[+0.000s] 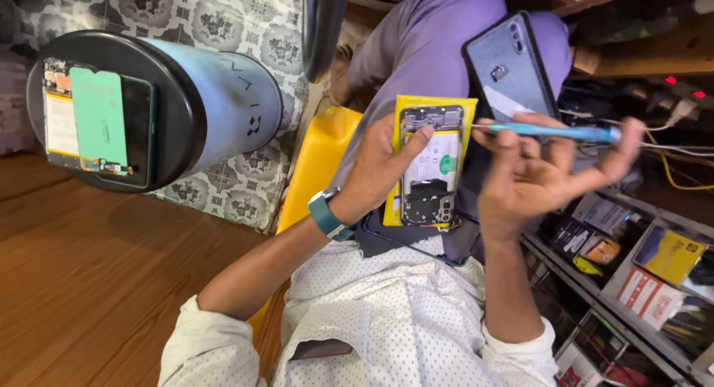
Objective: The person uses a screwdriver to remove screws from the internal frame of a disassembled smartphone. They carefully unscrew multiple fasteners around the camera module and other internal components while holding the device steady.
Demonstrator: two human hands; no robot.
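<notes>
My left hand (379,168) holds an opened phone (430,164) with a yellow frame, its battery and circuit boards showing. My thumb rests on the phone's upper edge. My right hand (532,168) grips a thin blue screwdriver (550,130), its metal tip touching the upper right part of the phone. A dark phone back cover (509,63) lies on my lap in purple trousers, just beyond the phone. A teal watch (327,214) is on my left wrist.
A round black stool top (160,67) at left carries another opened phone with a green panel (97,119). A yellow container (320,160) stands beside my leg. Shelves with small boxes (654,275) are at right, cables (684,149) above them. Wooden floor (82,283) lies at lower left.
</notes>
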